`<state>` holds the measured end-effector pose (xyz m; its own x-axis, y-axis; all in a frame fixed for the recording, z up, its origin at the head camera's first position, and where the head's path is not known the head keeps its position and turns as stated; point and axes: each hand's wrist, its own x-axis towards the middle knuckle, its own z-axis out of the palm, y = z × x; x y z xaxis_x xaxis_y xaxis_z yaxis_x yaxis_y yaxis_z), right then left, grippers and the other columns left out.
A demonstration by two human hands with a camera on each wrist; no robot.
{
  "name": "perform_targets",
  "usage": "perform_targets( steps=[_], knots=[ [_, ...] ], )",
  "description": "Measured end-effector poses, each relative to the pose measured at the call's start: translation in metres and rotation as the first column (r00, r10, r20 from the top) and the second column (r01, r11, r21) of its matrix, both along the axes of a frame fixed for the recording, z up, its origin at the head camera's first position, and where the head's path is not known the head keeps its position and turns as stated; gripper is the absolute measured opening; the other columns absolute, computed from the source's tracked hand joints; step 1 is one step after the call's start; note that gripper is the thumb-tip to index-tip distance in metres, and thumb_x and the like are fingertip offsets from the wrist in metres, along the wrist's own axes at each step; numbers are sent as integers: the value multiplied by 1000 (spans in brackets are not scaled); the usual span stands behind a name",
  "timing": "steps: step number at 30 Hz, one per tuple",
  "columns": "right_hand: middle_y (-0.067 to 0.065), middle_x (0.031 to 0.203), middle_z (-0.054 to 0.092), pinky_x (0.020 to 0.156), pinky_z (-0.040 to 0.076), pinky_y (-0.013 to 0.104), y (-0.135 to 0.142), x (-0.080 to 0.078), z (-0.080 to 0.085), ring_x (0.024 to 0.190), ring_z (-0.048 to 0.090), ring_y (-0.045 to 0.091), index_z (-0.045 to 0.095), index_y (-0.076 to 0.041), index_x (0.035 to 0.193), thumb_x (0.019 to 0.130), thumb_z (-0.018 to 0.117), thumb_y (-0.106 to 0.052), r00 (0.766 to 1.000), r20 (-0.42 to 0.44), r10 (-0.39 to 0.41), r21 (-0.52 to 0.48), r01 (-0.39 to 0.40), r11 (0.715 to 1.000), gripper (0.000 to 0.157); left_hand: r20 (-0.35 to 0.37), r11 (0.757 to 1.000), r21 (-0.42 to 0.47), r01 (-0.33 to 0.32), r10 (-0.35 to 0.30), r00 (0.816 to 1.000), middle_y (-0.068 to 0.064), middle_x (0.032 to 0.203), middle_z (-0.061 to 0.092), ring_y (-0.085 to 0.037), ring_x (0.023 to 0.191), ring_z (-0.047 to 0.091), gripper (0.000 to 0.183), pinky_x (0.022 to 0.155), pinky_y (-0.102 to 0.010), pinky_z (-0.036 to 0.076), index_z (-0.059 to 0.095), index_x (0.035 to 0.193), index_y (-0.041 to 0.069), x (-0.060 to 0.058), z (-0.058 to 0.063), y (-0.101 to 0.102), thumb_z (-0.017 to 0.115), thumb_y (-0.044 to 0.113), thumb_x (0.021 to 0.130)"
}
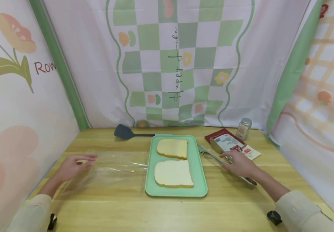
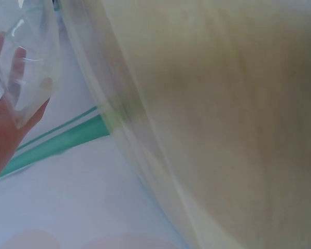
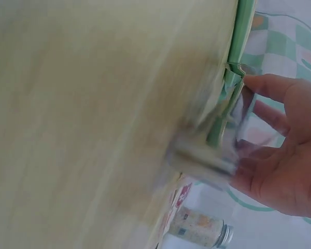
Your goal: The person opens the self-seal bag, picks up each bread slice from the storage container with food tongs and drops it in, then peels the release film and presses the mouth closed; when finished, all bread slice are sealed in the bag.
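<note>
A green tray [image 1: 198, 167] in the middle of the wooden table holds two slices of white bread, one behind [image 1: 172, 148] and one in front [image 1: 173, 173]. To its left lies a clear plastic bag [image 1: 117, 167]; my left hand [image 1: 77, 162] rests on its left end with fingers stretched out. The left wrist view shows the plastic bag [image 2: 26, 67] lying over the fingers of the left hand [image 2: 2, 129]. Right of the tray, metal tongs [image 1: 210, 154] lie on the table, and my right hand [image 1: 233, 161] curls over them. In the blurred right wrist view, thumb and fingers of the right hand [image 3: 285, 171] close round the tongs [image 3: 207, 155].
A dark blue spatula [image 1: 123, 131] lies behind the tray. A red and white packet [image 1: 230, 143] and a small lidded jar [image 1: 243, 128] sit at the back right. Printed cloth walls enclose the table on three sides.
</note>
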<state>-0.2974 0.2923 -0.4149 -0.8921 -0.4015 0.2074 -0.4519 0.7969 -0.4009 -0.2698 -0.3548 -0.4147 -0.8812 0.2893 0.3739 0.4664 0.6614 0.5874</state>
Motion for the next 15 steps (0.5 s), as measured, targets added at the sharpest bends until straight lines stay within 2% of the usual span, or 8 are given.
perform_targets(
  steps=[2, 4, 7, 10, 12, 14, 15],
  knots=[
    [20, 114, 69, 70, 53, 43, 1, 4, 2, 73, 61, 19, 68, -1, 117, 86, 72, -12, 1000, -11, -11, -16, 11, 1000, 34, 10, 1000, -13, -6, 6, 1000, -13, 120, 70, 8, 104, 57, 19, 80, -26, 54, 74, 108, 2, -3, 1, 2, 72, 8, 90],
    [19, 114, 68, 62, 48, 34, 1, 8, 4, 59, 50, 9, 67, -2, 120, 88, 70, -11, 1000, -12, -16, -45, 15, 999, 33, 16, 1000, -27, -14, 14, 1000, -11, 121, 70, 6, 105, 58, 20, 80, -27, 54, 75, 109, 3, -7, 1, 4, 73, 10, 90],
    [19, 117, 66, 52, 42, 28, 1, 14, 9, 47, 35, 5, 63, -2, 127, 91, 66, -10, 1000, 1, 8, -103, -8, 995, 36, 31, 999, -30, -19, 20, 999, -12, 123, 69, 5, 106, 58, 21, 81, -26, 52, 75, 110, 3, -11, 2, 5, 73, 11, 90],
    [17, 124, 65, 62, 48, 30, 0, 19, 15, 64, 53, 7, 60, -7, 134, 94, 66, -11, 998, -9, 64, -113, -65, 991, 40, 39, 1000, -18, -20, 20, 999, -14, 124, 68, 7, 106, 57, 21, 81, -25, 52, 74, 109, 2, -14, 1, 5, 73, 10, 90],
    [15, 131, 63, 76, 52, 38, -1, 23, 20, 90, 63, 17, 58, -12, 137, 97, 64, -13, 994, -15, 111, -99, -112, 989, 41, 35, 1000, -11, -17, 17, 999, -15, 123, 68, 7, 106, 56, 21, 80, -24, 52, 74, 109, 1, -15, 1, 4, 73, 10, 90],
    [13, 134, 61, 89, 50, 48, -2, 27, 25, 114, 59, 29, 57, -15, 139, 99, 62, -17, 987, -6, 158, -82, -158, 984, 40, 29, 1000, -5, -12, 12, 1000, -16, 122, 68, 8, 106, 56, 21, 79, -23, 52, 74, 108, 0, -15, 0, 3, 73, 9, 90],
    [11, 134, 61, 92, 49, 52, -3, 29, 28, 119, 57, 32, 56, -17, 139, 100, 60, -19, 984, 9, 177, -80, -175, 981, 39, 25, 1000, 1, -9, 9, 1000, -16, 121, 68, 8, 105, 57, 20, 78, -23, 52, 74, 108, 0, -15, -1, 2, 73, 8, 89]
  ],
)
